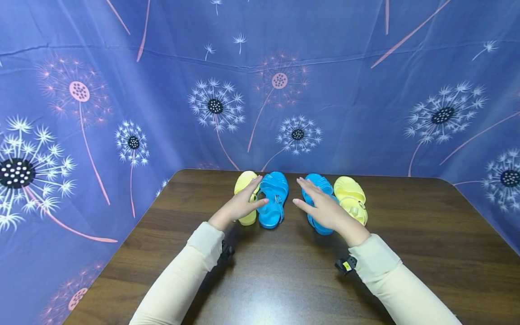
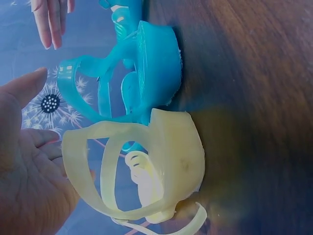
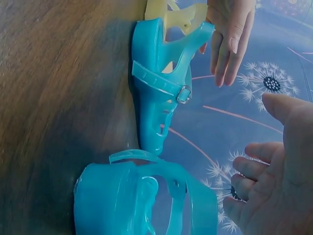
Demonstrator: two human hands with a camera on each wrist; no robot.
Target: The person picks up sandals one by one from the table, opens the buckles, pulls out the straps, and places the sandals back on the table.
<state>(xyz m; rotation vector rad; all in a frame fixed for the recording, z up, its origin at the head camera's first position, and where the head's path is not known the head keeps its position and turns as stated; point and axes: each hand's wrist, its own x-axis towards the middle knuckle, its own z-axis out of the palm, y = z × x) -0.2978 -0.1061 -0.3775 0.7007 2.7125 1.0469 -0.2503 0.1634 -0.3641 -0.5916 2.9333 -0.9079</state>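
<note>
Two blue sandals and two yellow sandals stand on the brown table. My left hand [image 1: 240, 204], fingers straight, hovers over the left yellow sandal [image 1: 246, 180] and partly covers it. Beside that sandal is the left blue sandal [image 1: 275, 187], its buckle showing. Over the right blue sandal [image 1: 322, 229] my right hand [image 1: 322, 208] is held with extended fingers and the thumb apart. The right yellow sandal [image 1: 350, 189] stands just beyond that hand's outer side. In the left wrist view, the yellow sandal [image 2: 181, 161] has a loose strap end. Both palms hold nothing.
The wooden table [image 1: 268, 275] reaches back to a blue curtain [image 1: 345, 90] printed with dandelions. All the sandals stand close to the table's far edge. A small black wrist camera [image 1: 346, 265] sits at the right cuff.
</note>
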